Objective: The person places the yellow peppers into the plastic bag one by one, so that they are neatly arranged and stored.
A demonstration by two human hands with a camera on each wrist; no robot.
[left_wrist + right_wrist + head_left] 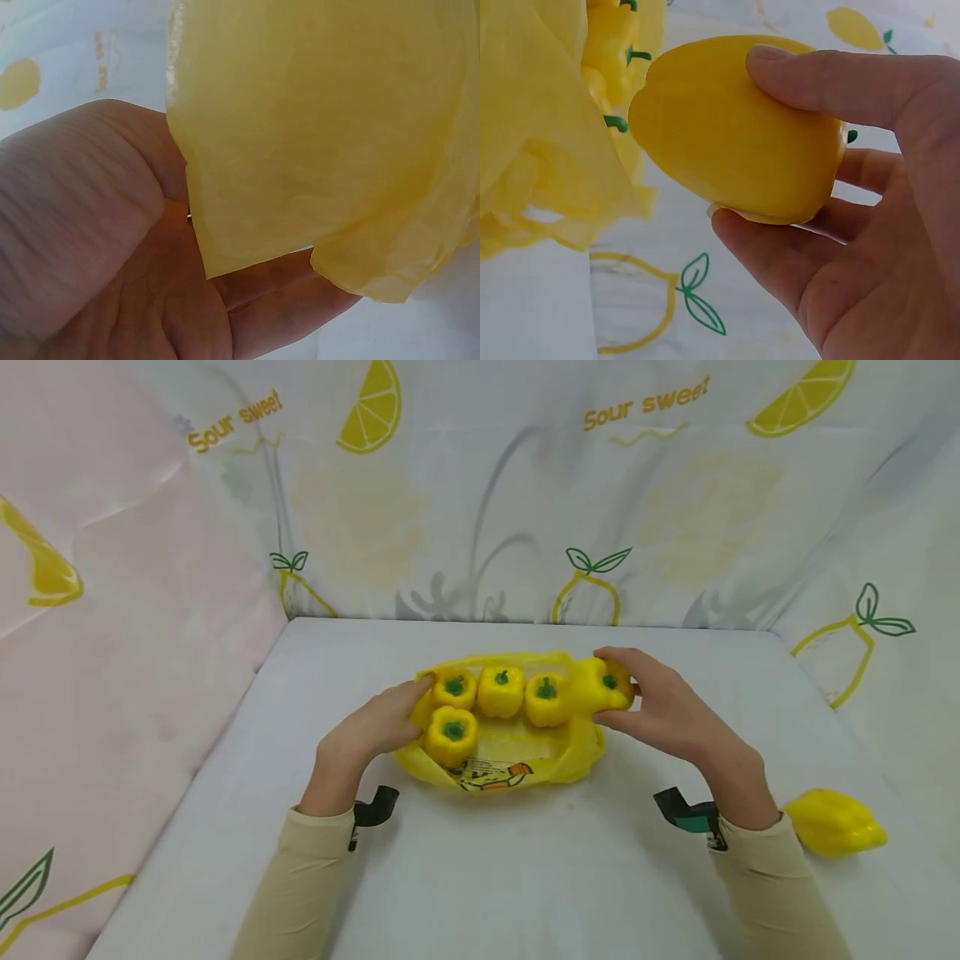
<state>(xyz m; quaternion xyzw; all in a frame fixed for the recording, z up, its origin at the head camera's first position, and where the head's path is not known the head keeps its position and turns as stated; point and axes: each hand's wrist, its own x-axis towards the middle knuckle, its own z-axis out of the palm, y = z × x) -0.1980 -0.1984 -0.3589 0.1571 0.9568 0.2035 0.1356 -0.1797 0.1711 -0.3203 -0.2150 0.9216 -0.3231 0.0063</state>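
Note:
A yellow plastic bag (585, 750) lies spread on the table with its mouth facing up. Several yellow bell peppers (501, 691) with green stems sit inside it. My left hand (382, 717) holds the bag's left edge; in the left wrist view the thin film (300, 142) hangs between thumb and fingers, hiding the fingertips. At the bag's right rim, my right hand (667, 703) grips another yellow bell pepper (727, 142), thumb on one side and fingers on the other, its stem pointing back toward the palm.
Another yellow bell pepper (834, 823) lies on its side on the white table (510, 877), beside my right forearm. A lemon-printed cloth (480, 493) rises behind the table and along both sides.

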